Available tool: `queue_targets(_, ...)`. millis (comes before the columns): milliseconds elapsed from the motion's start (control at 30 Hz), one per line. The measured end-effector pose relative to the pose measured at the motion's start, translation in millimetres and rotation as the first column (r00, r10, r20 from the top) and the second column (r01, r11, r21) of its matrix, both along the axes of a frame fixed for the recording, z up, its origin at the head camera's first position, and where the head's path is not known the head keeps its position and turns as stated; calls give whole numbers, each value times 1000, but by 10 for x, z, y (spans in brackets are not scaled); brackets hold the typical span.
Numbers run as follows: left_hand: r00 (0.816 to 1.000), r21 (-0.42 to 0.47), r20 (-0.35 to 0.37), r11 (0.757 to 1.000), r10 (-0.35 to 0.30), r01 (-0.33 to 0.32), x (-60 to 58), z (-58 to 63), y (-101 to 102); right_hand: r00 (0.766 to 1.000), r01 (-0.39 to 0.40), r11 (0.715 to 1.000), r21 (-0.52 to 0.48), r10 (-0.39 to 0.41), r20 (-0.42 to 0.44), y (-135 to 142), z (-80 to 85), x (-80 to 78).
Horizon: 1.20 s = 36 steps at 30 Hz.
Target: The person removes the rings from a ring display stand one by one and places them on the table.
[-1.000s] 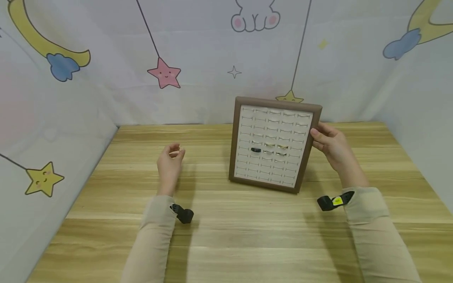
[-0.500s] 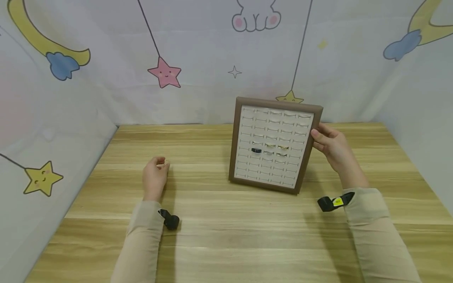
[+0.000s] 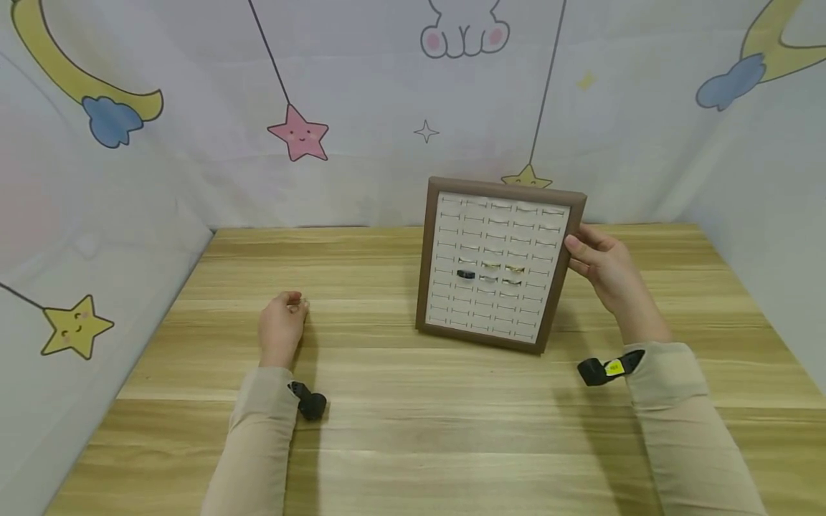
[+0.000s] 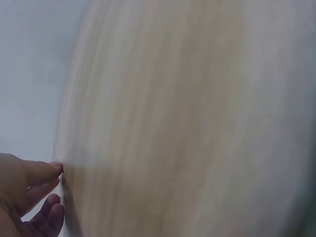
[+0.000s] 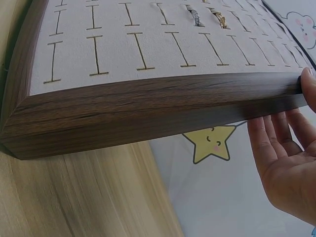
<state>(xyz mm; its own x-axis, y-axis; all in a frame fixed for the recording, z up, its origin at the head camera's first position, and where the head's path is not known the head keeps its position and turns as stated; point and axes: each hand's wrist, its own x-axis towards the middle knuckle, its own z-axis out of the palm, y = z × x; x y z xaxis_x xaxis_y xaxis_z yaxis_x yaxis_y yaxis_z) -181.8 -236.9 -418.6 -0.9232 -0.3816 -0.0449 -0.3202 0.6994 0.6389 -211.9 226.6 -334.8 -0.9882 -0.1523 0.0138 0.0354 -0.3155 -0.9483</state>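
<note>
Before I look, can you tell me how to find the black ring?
Start at the wooden table and find the brown frame held by the right hand. Near the middle of its white board sits a cluster of rings; go to the left end of its lower row. The black ring is the only dark one; its neighbours look gold or silvery.

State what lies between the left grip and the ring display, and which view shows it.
In the head view, only bare wooden tabletop separates the left grip from the ring display, with a shadow near the grip.
</note>
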Motion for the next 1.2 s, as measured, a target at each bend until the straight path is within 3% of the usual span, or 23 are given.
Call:
queue_targets(367, 1000, 12, -4, 1000, 6, -6, 12, 48, 28, 1000, 4, 1000, 25, -4, 7, 2, 17, 9)
queue_targets(667, 986, 150, -163, 988, -18, 43, -68, 291, 371, 1000, 6, 1000, 28, -6, 2, 1, 14, 13)
queue_targets(933, 934, 203, -336, 959, -119, 196, -106, 609, 907, 1000, 8, 999, 31, -8, 7, -5, 19, 18)
queue_targets(1200, 857, 142, -433, 918, -278, 370, -77, 769, 1411, 1000, 7, 1000, 26, -7, -8, -8, 8, 16)
